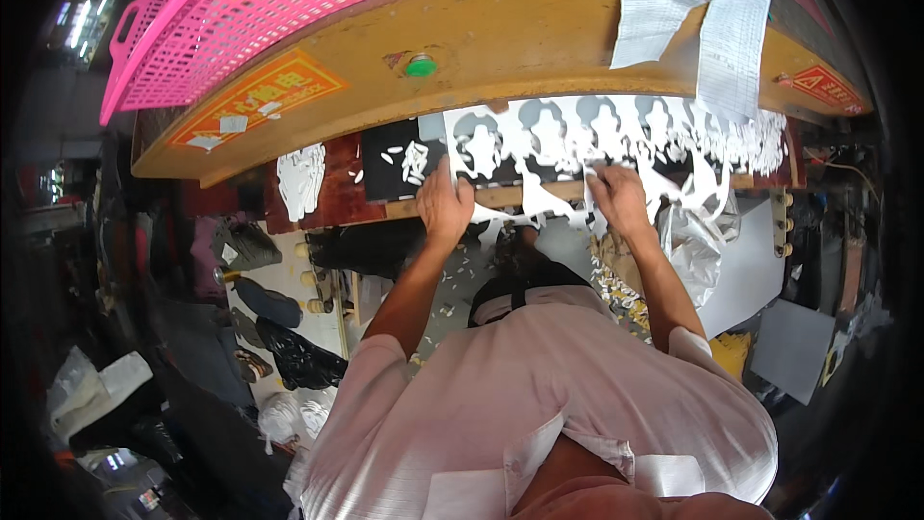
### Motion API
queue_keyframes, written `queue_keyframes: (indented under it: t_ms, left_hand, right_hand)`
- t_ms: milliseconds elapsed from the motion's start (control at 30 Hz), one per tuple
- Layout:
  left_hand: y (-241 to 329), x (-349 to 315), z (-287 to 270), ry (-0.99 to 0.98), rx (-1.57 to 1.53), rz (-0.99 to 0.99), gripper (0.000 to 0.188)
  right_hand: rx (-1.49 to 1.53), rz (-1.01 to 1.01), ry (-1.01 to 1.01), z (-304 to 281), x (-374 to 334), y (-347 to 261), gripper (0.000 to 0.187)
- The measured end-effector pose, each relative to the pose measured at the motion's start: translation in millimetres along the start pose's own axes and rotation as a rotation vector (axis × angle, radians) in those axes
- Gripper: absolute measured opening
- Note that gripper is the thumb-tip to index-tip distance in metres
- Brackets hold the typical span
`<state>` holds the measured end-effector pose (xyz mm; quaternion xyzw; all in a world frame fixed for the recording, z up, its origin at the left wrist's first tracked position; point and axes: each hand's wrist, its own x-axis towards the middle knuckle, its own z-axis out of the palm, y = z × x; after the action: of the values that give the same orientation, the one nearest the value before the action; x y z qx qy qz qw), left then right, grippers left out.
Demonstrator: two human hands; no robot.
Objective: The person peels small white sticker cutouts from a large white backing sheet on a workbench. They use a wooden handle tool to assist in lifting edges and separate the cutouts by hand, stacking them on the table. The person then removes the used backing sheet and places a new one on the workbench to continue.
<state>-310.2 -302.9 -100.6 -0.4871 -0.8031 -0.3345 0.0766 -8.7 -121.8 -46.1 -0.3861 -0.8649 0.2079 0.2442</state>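
The white sheet (616,140) is thin and full of cut-out holes, so it looks like a lace of rounded shapes with narrow strips between them. It lies flat on a dark board (385,178) under the yellow arm of a machine (500,39). Its lower edge hangs in ragged strips toward the person.

The left hand (445,204) rests on the left end of the sheet, with the fingers pressed down on the edge; whether they pinch it I cannot tell. The right hand (621,200) lies on the lower edge further right, its fingers bent over a strip of the sheet, and it seems to grip it. The rest of the sheet spreads beyond the fingers and to the right of the right hand.

Left of the left hand a smaller white cut piece (301,180) lies on the reddish bench (337,197). Above the fingers, on the machine, there are a green button (420,65), two paper notes (693,29) and a pink plastic basket (279,10). Below the hands small white scraps (452,274) lie on the floor. To the right of the right hand a crumpled plastic bag (693,246) hangs.
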Motion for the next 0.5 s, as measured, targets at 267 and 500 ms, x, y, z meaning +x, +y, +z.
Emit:
queue_keyframes:
  t_ms: [267,500]
  left_hand:
    - [27,-26,-25,0.14,-0.707,-0.36,0.026]
    - [47,-69,-11,0.158,-0.523,-0.194,0.024]
  right_hand:
    - [0.063,-0.128,-0.054,26,10,-96,0.055]
    - [-0.186,-0.354,-0.058,99,4,-150,0.072]
